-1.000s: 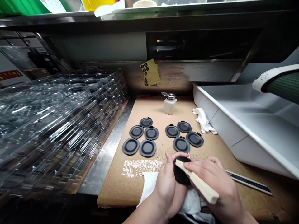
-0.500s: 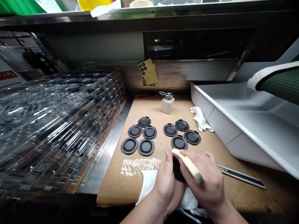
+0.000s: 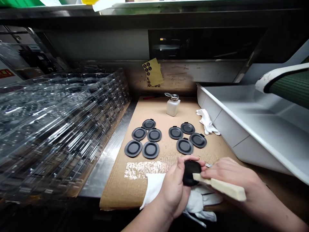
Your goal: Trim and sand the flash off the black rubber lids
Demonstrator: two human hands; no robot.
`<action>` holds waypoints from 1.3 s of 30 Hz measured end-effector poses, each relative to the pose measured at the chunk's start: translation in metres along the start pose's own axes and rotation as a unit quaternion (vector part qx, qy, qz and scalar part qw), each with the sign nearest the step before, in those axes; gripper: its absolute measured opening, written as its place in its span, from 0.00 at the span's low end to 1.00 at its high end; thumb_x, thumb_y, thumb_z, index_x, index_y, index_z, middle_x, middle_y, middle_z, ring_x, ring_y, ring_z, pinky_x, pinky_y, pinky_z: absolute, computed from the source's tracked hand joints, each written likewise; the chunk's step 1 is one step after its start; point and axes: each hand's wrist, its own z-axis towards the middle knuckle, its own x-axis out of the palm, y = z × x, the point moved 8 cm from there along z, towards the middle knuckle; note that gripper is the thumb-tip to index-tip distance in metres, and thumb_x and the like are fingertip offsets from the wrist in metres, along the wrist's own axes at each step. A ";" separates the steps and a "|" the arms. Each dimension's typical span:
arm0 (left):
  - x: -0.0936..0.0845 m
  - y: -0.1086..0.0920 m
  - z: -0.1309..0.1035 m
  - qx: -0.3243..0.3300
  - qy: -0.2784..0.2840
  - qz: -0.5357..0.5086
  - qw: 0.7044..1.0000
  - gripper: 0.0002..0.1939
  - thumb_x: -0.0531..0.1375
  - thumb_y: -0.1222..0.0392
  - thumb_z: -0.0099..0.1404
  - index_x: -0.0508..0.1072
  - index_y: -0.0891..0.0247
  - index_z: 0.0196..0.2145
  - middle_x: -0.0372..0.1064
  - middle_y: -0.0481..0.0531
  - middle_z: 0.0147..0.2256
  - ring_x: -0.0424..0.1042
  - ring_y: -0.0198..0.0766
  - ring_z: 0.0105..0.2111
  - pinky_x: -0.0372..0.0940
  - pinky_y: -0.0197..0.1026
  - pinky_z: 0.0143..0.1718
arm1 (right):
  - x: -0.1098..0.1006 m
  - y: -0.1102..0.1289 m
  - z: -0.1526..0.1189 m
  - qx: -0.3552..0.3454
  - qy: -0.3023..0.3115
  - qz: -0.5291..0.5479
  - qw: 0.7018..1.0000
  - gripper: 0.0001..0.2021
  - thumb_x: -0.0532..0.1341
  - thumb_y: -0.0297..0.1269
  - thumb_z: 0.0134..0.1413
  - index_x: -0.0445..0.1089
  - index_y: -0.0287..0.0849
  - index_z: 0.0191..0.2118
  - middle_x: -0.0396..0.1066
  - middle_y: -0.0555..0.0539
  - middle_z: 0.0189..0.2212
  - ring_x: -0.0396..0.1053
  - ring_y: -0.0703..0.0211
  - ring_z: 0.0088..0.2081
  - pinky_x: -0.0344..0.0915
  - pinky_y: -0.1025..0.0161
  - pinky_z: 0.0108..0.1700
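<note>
My left hand [image 3: 174,186] is closed around a black rounded plastic piece [image 3: 189,175], its flat face turned up. My right hand [image 3: 229,175] grips a cream-coloured strip [image 3: 227,188], foam-like or wooden, whose narrow tip touches the face of the black piece. Under both hands lies a white glove [image 3: 200,203] at the front edge of the cardboard. Ahead of them, several black dish-shaped pieces with small tabs rest in two groups, a left group [image 3: 150,149] and a right group [image 3: 184,146].
A white pump bottle [image 3: 173,107] with its lid up stands at the back of the cardboard [image 3: 120,190]. Clear plastic trays [image 3: 96,106] are stacked at left. At right sit a large white bin [image 3: 224,122] and another white glove [image 3: 206,121]. Sticker sheets [image 3: 154,73] hang behind.
My right hand has moved right and swung the cream strip to lie nearly level. My left hand has tilted the black piece so its face shows.
</note>
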 end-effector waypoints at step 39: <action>-0.005 -0.001 0.001 0.013 -0.011 0.005 1.000 0.16 0.47 0.53 0.64 0.68 0.67 0.38 0.67 0.60 0.41 0.65 0.43 0.45 0.53 0.48 0.51 | 0.017 0.026 -0.026 -0.035 -0.102 -0.187 0.977 0.16 0.54 0.33 0.51 0.66 0.40 0.46 0.71 0.45 0.36 0.66 0.61 0.33 0.54 0.59 0.37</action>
